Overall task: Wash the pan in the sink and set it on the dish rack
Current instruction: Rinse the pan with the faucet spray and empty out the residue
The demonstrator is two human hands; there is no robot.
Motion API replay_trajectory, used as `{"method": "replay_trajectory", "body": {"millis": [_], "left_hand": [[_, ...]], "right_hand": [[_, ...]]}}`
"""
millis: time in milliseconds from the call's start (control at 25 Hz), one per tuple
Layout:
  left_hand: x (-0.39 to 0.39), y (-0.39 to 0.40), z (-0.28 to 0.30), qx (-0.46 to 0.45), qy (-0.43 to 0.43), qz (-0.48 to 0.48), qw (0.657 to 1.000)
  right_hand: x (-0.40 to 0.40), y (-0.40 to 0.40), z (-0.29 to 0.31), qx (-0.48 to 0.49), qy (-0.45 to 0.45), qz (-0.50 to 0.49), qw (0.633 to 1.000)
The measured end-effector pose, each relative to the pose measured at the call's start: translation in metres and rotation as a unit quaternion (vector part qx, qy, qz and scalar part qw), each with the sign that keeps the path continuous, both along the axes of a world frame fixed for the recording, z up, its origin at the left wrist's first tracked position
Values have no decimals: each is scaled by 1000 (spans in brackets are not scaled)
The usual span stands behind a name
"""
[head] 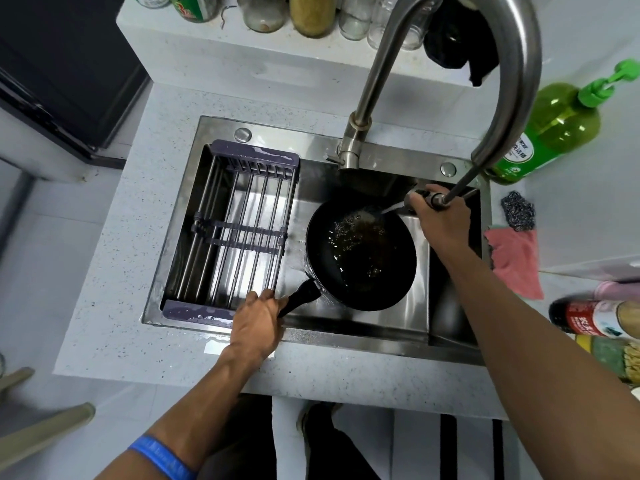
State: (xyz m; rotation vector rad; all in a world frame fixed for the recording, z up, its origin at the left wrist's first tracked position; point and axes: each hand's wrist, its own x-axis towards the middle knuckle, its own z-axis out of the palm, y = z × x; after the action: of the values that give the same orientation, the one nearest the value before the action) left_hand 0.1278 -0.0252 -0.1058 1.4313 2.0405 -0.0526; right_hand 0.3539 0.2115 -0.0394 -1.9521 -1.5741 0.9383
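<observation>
pan (pixel 360 254) beside dish rack (pixel 235 230)

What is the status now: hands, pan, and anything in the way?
Left hand grips pan handle; right hand holds faucet spray head. Black pan in sink, water running in. Dish rack holds nothing, path open.

A white speckled bench (pixel 114 258) surrounds the basin. Behind it a raised white ledge (pixel 214 53) carries jars and bottles. A dark appliance (pixel 65 74) stands at far left. The floor (pixel 24 271) is pale tile, evenly lit.
</observation>
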Motion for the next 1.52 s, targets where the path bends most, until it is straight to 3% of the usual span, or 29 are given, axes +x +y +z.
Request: {"method": "replay_trajectory", "body": {"millis": [440, 840, 1000, 1360, 1520], "left_hand": [[4, 2, 16, 14, -16, 25, 999], [0, 0, 3, 14, -1, 0, 1000], [0, 0, -2, 21, 2, -5, 1000], [-2, -2, -8, 10, 5, -18, 1000], [-3, -2, -9, 12, 7, -18, 1000]], "right_hand": [[29, -2, 7, -47, -179, 73, 980], [41, -16, 16, -125, -237, 107, 958], [41, -24, 18, -158, -211, 113, 958], [15, -44, 8, -230, -9, 84, 970], [0, -49, -1, -218, 43, 78, 972]]}}
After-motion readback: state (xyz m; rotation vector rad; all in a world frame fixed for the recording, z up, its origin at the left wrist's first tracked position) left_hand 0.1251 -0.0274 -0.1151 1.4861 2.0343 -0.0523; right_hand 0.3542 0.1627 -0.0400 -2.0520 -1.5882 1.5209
